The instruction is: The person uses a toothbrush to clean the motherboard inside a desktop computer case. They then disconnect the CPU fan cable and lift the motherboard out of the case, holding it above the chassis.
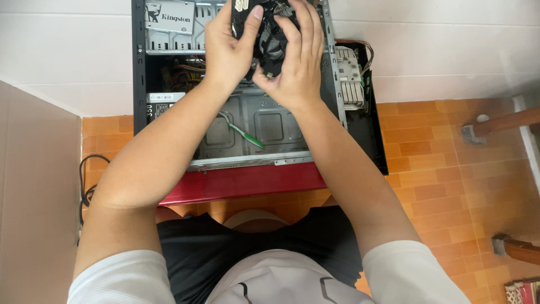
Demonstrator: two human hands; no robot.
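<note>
An open black computer case (138,84) lies on its side on a red stool (242,183), its bare metal tray facing up. Above its far end I hold a black graphics card with a round fan (270,42). My left hand (228,48) grips the card's left edge, thumb on top. On the right side, my right hand (298,56) wraps over the card, fingers covering part of the fan. The card's upper part runs out of view.
A grey drive (169,17) sits in the case's bay at the top left. A green cable (242,132) lies across the tray. A silver power supply (350,76) sits at the case's right. Black cords (87,180) trail on the orange tiled floor.
</note>
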